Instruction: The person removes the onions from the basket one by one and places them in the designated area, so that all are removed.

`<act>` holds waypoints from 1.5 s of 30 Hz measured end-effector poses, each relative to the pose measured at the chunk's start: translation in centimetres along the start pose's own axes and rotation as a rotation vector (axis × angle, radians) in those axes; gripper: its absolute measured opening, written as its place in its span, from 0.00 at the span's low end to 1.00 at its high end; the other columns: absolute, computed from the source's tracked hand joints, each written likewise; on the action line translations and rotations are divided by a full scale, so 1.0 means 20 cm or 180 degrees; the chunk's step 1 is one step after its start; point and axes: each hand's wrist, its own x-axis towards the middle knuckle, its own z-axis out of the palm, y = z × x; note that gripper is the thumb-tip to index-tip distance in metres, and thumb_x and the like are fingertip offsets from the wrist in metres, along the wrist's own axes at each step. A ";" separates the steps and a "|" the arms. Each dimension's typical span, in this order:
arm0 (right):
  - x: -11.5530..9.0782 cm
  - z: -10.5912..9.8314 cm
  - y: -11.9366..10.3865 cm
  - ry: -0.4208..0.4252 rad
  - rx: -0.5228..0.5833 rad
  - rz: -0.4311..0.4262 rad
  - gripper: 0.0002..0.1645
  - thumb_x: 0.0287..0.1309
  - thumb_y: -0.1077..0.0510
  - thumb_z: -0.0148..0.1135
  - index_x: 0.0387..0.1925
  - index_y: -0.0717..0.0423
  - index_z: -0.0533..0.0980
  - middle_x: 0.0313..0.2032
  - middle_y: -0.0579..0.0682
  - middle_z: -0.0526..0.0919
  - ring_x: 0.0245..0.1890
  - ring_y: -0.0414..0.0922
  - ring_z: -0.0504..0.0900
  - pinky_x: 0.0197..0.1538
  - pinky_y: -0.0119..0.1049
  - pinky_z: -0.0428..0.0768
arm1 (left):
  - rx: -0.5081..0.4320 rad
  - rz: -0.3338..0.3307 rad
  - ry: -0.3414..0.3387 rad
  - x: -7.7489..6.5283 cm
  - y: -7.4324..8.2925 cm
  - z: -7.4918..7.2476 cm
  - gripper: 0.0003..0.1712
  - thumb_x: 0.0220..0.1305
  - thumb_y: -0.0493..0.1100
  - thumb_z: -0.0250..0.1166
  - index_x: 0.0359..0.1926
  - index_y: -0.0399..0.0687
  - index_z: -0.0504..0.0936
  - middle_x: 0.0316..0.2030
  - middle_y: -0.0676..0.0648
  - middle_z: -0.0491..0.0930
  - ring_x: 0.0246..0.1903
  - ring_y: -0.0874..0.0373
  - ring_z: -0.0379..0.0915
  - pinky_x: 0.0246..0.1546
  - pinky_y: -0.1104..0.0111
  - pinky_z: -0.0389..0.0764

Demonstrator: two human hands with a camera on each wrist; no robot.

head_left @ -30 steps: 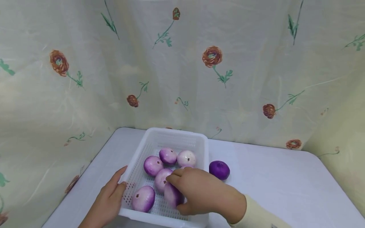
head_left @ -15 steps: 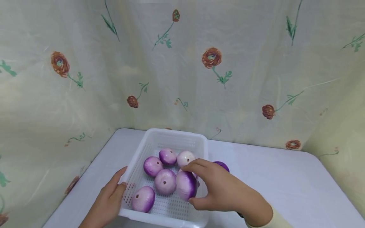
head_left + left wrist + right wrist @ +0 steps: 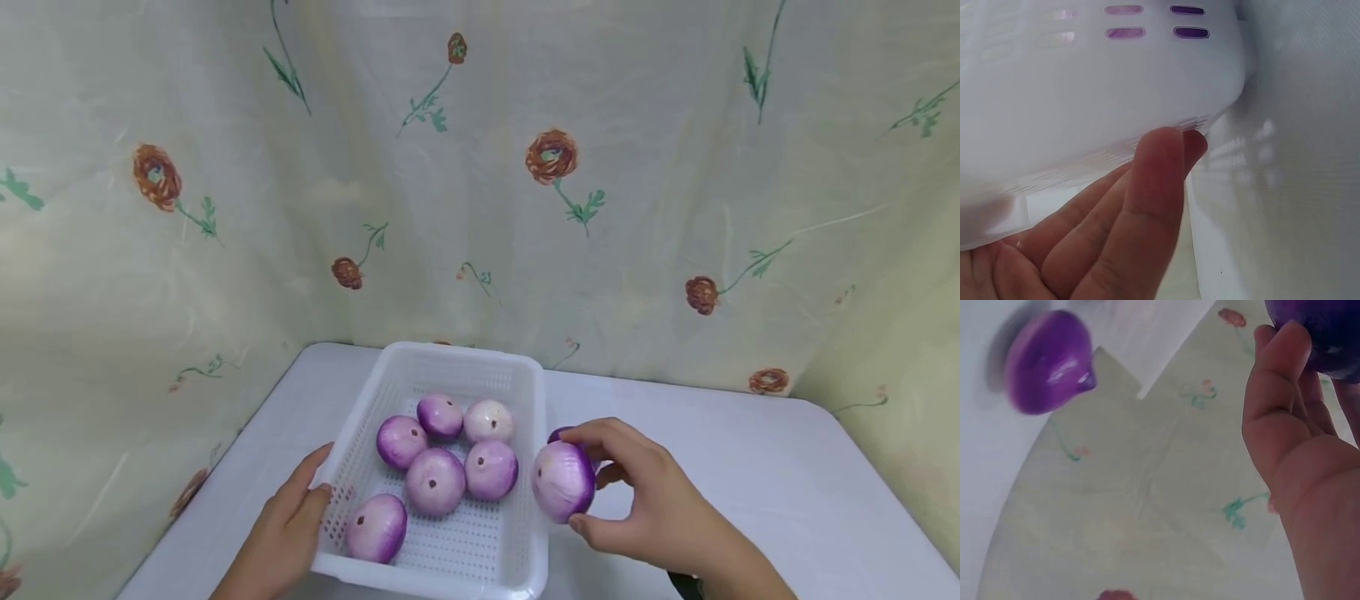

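Pinching an onion, your right hand is just right of the basket your left hand grips.

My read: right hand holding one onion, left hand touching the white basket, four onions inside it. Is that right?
Not the count: the head view shows six onions inside the white basket, not four. The right hand holding one onion and left hand touching the basket are right.

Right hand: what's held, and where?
An onion, pinched in the right hand: thumb at its lower edge, fingers at its upper edge, as the head view shows.
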 end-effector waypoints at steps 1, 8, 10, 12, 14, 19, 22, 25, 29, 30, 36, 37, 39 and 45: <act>-0.02 -0.01 0.01 0.0048 0.0001 0.0039 0.46 0.44 0.63 0.86 0.65 0.50 0.75 0.58 0.44 0.80 0.49 0.43 0.85 0.43 0.38 0.86 | 0.0022 -0.0004 0.0004 0.00 0.00 0.00 0.29 0.85 0.43 0.44 0.81 0.59 0.61 0.64 0.41 0.80 0.55 0.51 0.80 0.54 0.48 0.76; -0.09 -0.12 0.08 0.0321 -0.0191 0.0228 0.47 0.44 0.65 0.87 0.67 0.48 0.74 0.59 0.44 0.79 0.52 0.43 0.86 0.43 0.37 0.86 | 0.0006 -0.0015 0.0002 -0.01 0.00 0.00 0.29 0.85 0.43 0.44 0.81 0.58 0.60 0.64 0.40 0.80 0.53 0.52 0.80 0.52 0.49 0.77; -0.10 -0.15 0.10 0.0414 -0.0272 0.0291 0.49 0.43 0.66 0.87 0.67 0.46 0.74 0.60 0.44 0.78 0.52 0.43 0.86 0.44 0.36 0.86 | 0.0018 -0.0015 0.0007 -0.01 0.00 0.00 0.29 0.85 0.43 0.44 0.81 0.57 0.60 0.64 0.40 0.80 0.53 0.52 0.80 0.52 0.49 0.77; -0.11 -0.17 0.11 0.0502 -0.0366 0.0383 0.51 0.42 0.66 0.87 0.68 0.44 0.74 0.60 0.42 0.79 0.52 0.41 0.86 0.44 0.34 0.85 | 0.0032 -0.0014 0.0012 -0.01 0.00 0.00 0.29 0.85 0.43 0.44 0.82 0.57 0.60 0.64 0.40 0.80 0.54 0.51 0.80 0.53 0.48 0.77; -0.12 -0.19 0.13 0.0559 -0.0485 0.0522 0.50 0.43 0.64 0.87 0.68 0.42 0.74 0.59 0.41 0.81 0.51 0.39 0.86 0.44 0.33 0.85 | 0.0056 0.0006 0.0021 -0.02 -0.01 0.00 0.29 0.85 0.43 0.44 0.82 0.56 0.59 0.65 0.40 0.79 0.55 0.50 0.79 0.55 0.47 0.75; -0.14 -0.22 0.21 0.0596 -0.0836 0.0821 0.44 0.48 0.57 0.86 0.67 0.47 0.76 0.54 0.43 0.86 0.47 0.39 0.84 0.44 0.32 0.84 | 0.0083 0.0020 0.0029 -0.02 -0.02 -0.01 0.29 0.85 0.42 0.44 0.82 0.56 0.59 0.65 0.39 0.79 0.57 0.49 0.78 0.58 0.44 0.74; -0.15 -0.22 0.27 0.0609 -0.1013 0.0987 0.43 0.47 0.57 0.86 0.66 0.49 0.76 0.53 0.46 0.86 0.45 0.42 0.83 0.43 0.33 0.84 | 0.0086 0.0009 0.0019 -0.02 -0.02 0.00 0.30 0.84 0.42 0.44 0.82 0.56 0.59 0.66 0.39 0.78 0.58 0.48 0.79 0.58 0.44 0.74; -0.17 -0.22 0.32 0.0548 -0.1090 0.1217 0.44 0.48 0.57 0.85 0.67 0.51 0.75 0.56 0.50 0.84 0.48 0.47 0.83 0.44 0.36 0.84 | 0.0095 0.0023 0.0020 -0.02 -0.02 0.00 0.30 0.84 0.42 0.44 0.82 0.55 0.59 0.66 0.38 0.78 0.58 0.47 0.79 0.58 0.43 0.74; -0.19 -0.22 0.37 0.0461 -0.1084 0.1481 0.45 0.51 0.55 0.83 0.69 0.53 0.73 0.61 0.56 0.79 0.52 0.53 0.85 0.48 0.43 0.85 | 0.0089 0.0047 0.0014 -0.02 -0.02 0.00 0.29 0.85 0.43 0.44 0.82 0.56 0.59 0.66 0.39 0.78 0.56 0.50 0.79 0.57 0.46 0.75; -0.19 -0.22 0.38 0.0454 -0.1068 0.1511 0.45 0.51 0.55 0.84 0.69 0.53 0.73 0.62 0.57 0.78 0.51 0.54 0.86 0.48 0.45 0.86 | 0.0090 0.0058 0.0016 -0.02 -0.02 0.00 0.29 0.85 0.43 0.44 0.82 0.56 0.59 0.65 0.40 0.79 0.55 0.50 0.79 0.56 0.46 0.75; -0.21 -0.19 0.44 0.0431 -0.1161 0.1455 0.47 0.50 0.56 0.83 0.71 0.54 0.72 0.63 0.59 0.76 0.47 0.52 0.83 0.45 0.45 0.86 | 0.0100 0.0090 0.0020 -0.01 -0.01 0.00 0.29 0.85 0.43 0.44 0.82 0.59 0.60 0.64 0.40 0.80 0.53 0.51 0.81 0.52 0.49 0.77; -0.21 -0.18 0.45 0.0429 -0.1210 0.1438 0.47 0.50 0.57 0.83 0.71 0.53 0.72 0.63 0.58 0.77 0.47 0.51 0.82 0.44 0.46 0.85 | 0.0085 0.0086 0.0012 -0.01 -0.01 0.00 0.29 0.85 0.43 0.44 0.81 0.59 0.60 0.64 0.39 0.80 0.53 0.51 0.81 0.52 0.49 0.77; -0.21 -0.16 0.47 0.0423 -0.1285 0.1415 0.48 0.50 0.57 0.83 0.72 0.53 0.71 0.63 0.58 0.77 0.48 0.52 0.80 0.44 0.48 0.84 | 0.0065 0.0078 -0.0009 -0.01 0.00 -0.01 0.29 0.85 0.43 0.44 0.81 0.60 0.60 0.65 0.39 0.79 0.54 0.50 0.81 0.51 0.50 0.77; -0.21 -0.13 0.50 0.0384 -0.1370 0.1436 0.49 0.49 0.55 0.83 0.72 0.56 0.71 0.65 0.62 0.77 0.55 0.57 0.81 0.51 0.55 0.83 | 0.0079 0.0061 -0.0024 -0.01 0.00 0.00 0.29 0.85 0.43 0.44 0.82 0.58 0.60 0.65 0.39 0.79 0.55 0.50 0.80 0.53 0.48 0.77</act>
